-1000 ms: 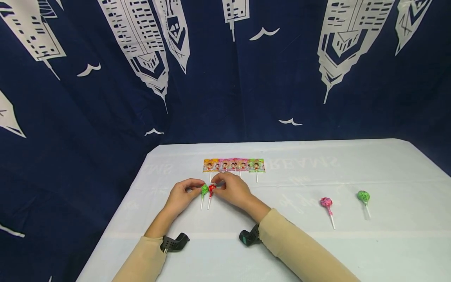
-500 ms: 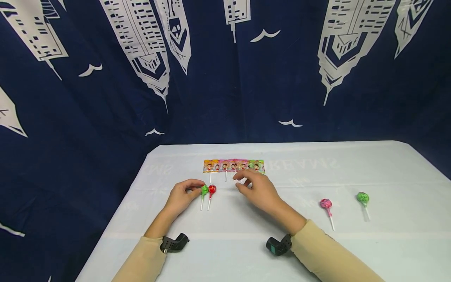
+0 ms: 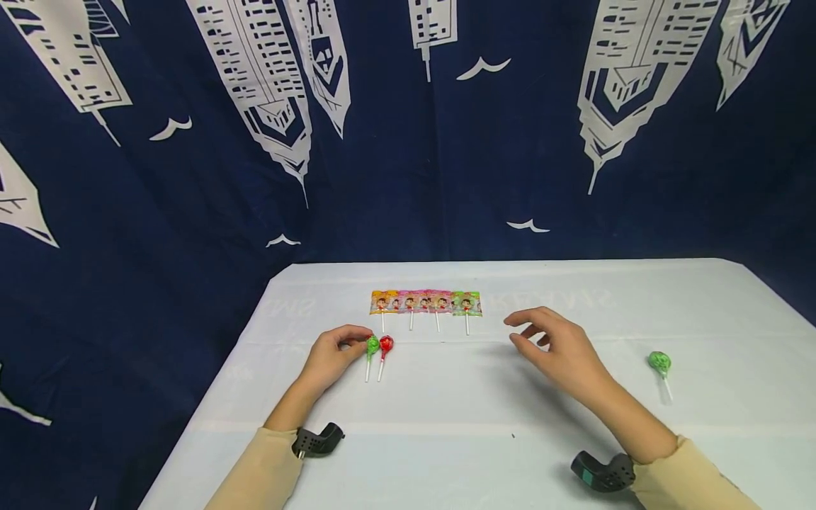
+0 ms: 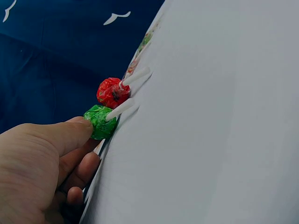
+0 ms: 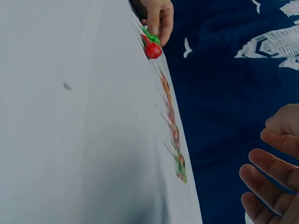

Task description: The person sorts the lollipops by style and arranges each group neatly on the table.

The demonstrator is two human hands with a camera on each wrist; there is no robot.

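My left hand (image 3: 331, 358) pinches the round head of a green-wrapped lollipop (image 3: 372, 344) between thumb and fingers; its white stick points toward me. Right beside it lies a red-wrapped lollipop (image 3: 386, 343), its stick nearly parallel. The left wrist view shows the thumb against the green wrapper (image 4: 100, 122), with the red head (image 4: 112, 92) just past it. Over the right part of the table, my right hand (image 3: 564, 352) is raised with fingers loosely bent and nothing in them. Another green lollipop (image 3: 659, 363) lies farther right.
A row of flat-packed lollipops (image 3: 426, 302) in orange, pink and green wrappers lies behind the round ones, sticks toward me. The white-covered table (image 3: 446, 439) ends at a dark blue curtain (image 3: 408, 177). A small dark speck (image 3: 513, 435) lies near the front.
My right hand has let go of the red lollipop and moved right across the table. A pink lollipop seen earlier is now hidden behind my right arm. The left hand stays put.
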